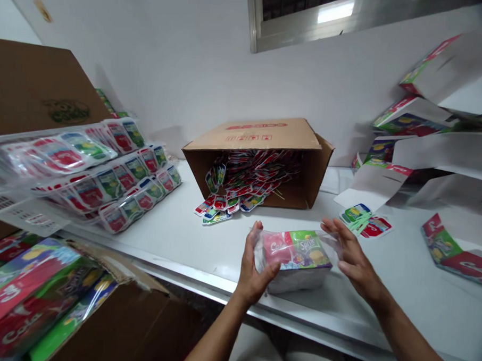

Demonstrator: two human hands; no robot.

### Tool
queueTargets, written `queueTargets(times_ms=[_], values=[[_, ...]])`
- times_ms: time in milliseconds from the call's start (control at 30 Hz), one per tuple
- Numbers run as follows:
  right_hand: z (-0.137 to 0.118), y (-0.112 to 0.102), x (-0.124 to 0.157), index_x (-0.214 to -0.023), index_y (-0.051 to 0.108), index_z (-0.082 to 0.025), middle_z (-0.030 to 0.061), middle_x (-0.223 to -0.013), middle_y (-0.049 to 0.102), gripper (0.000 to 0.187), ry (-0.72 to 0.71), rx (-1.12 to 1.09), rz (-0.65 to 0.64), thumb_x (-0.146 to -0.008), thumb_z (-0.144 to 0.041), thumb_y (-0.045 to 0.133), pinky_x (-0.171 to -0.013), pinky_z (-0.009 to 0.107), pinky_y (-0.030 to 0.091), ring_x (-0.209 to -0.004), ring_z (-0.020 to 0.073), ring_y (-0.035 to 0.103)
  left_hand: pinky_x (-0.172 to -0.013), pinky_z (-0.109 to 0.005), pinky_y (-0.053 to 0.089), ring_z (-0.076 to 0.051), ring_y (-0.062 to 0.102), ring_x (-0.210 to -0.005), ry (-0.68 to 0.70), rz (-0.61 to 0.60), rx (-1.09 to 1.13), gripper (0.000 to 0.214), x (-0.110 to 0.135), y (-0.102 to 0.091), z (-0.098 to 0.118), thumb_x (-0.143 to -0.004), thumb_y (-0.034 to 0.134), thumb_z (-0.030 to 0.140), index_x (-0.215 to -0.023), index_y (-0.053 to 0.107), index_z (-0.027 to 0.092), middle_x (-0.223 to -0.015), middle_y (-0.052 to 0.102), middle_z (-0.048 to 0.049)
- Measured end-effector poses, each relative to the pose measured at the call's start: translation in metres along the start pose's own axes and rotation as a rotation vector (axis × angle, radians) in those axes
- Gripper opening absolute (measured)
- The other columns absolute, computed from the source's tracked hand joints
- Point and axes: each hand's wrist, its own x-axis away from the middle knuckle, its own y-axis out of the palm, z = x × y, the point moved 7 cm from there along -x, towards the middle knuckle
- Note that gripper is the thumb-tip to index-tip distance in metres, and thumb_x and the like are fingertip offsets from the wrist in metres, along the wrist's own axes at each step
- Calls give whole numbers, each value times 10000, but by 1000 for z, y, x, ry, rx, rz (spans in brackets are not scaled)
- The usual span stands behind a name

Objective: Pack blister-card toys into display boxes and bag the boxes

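A small printed candy box (297,250) in red, green and purple, inside a clear plastic bag (331,241), rests near the table's front edge. My left hand (254,266) grips its left end, with the thumb across the near corner. At the other end, my right hand (351,257) has its fingers and thumb around the loose film of the bag. Just behind the right hand lie several flat candy packets (375,227), some red and some green, with light green strips on them.
An open carton (251,135) on its side spills packets onto the white table (170,238). Bagged packet strips (136,197) are piled at the left. Below them stands a carton (139,314) of printed boxes. Unfolded box blanks (437,152) are stacked at the right.
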Motion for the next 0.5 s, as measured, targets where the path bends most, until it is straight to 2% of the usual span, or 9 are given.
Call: queueTargets(times_ms=[67,133,200,267,333,400,433,500], values=[[-4,-11,-1,-1469,310,-360,21,-1573,268,626,-34,79,-19,-895,-456,543,-1149,514,273,-1440,303,233,-1139,-472,313,-301,432,-1348,47,21,9,517,-11,-6,15,-847,658,398,-1313,535,212,-1400,533,-118],[-8,-20,-3,-1342,504,-365,16,-1523,365,464,-84,218,8,-886,-392,583,-1143,520,280,-1406,308,303,-1081,-467,387,-283,561,-1218,88,64,48,215,-20,-10,25,-860,657,308,-1043,699,205,-1189,682,-95],[-13,-25,-6,-1136,659,-353,24,-1393,524,268,-152,289,52,-872,-340,618,-1106,513,341,-1310,305,440,-1033,-455,432,-268,628,-1114,105,123,117,79,-23,-12,29,-844,680,260,-873,730,206,-1048,734,-70],[-16,-28,-10,-963,715,-330,31,-1205,649,128,-184,243,91,-861,-313,641,-1047,492,414,-1177,291,557,-1015,-446,445,-256,660,-1052,81,175,188,56,-22,-12,25,-838,690,246,-830,729,207,-994,747,-53],[-10,-33,-11,-907,721,-316,31,-1069,697,96,-127,173,152,-868,-330,635,-1021,479,440,-1097,284,608,-1023,-440,439,-252,669,-1038,50,223,233,138,-17,-14,18,-878,646,297,-822,727,200,-972,749,-57],[0,-41,-10,-1018,700,-322,42,-1090,696,189,-37,92,242,-885,-414,601,-1032,484,432,-1109,292,608,-1061,-454,408,-278,622,-1141,54,245,275,299,-12,-17,12,-872,617,466,-980,712,203,-1110,714,-90],[6,-44,-8,-1147,651,-334,54,-1176,668,320,-13,33,259,-874,-489,592,-1044,493,421,-1155,303,585,-1093,-466,375,-303,557,-1233,67,223,293,482,-10,-18,11,-812,631,576,-1128,663,213,-1238,656,-112],[16,-40,-6,-1424,399,-350,87,-1422,500,756,-2,-87,185,-772,-668,611,-1079,516,377,-1306,335,461,-1151,-489,287,-351,354,-1396,72,96,288,987,-6,-13,7,-592,708,725,-1406,424,243,-1497,413,-147]])
